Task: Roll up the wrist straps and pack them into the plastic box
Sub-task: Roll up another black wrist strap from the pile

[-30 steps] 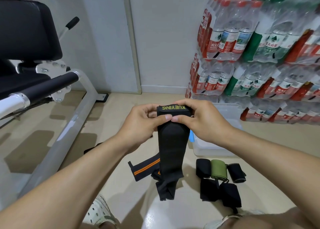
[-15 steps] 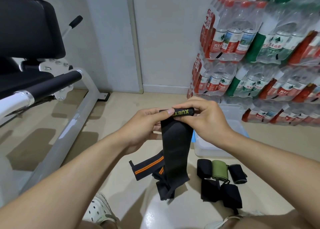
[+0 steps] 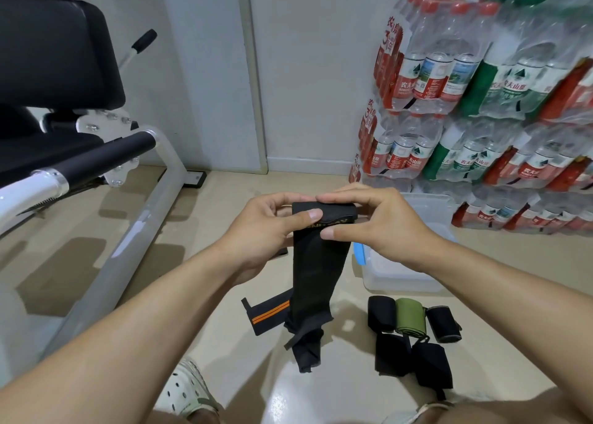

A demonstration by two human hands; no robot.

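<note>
Black wrist strap (image 3: 316, 263): rolled top end pinched by left hand (image 3: 269, 231) and right hand (image 3: 382, 221); tail hangs to the floor (image 3: 208, 343). Plastic box (image 3: 401, 276) just beside.

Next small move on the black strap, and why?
Probably keep rolling downward: both hands pinch only a short roll at the top of the black strap, and most of it hangs loose to the floor.
</note>
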